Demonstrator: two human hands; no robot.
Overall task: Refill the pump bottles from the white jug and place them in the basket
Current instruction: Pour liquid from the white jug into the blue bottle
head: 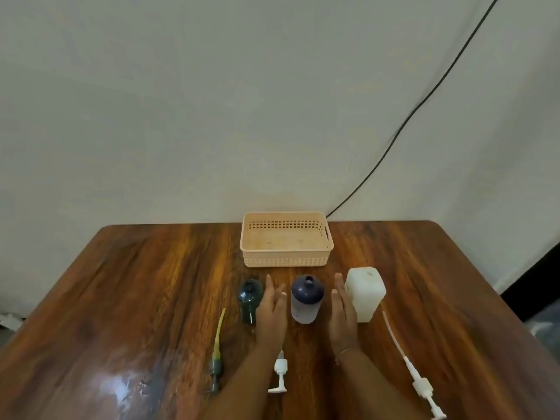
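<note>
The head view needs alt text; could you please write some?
Two open hands, left hand and right hand, flank an uncapped purple bottle on a wooden table, between a green bottle and white jug; basket behind.

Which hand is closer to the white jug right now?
The right hand. It is open just left of the white jug, nearly touching its side. The left hand is farther left, beyond the blue bottle, next to the green bottle.

wooden table (136,283) | basket (286,262) | two bottles (306,301) | white jug (365,294) | three pumps (280,369)
</note>
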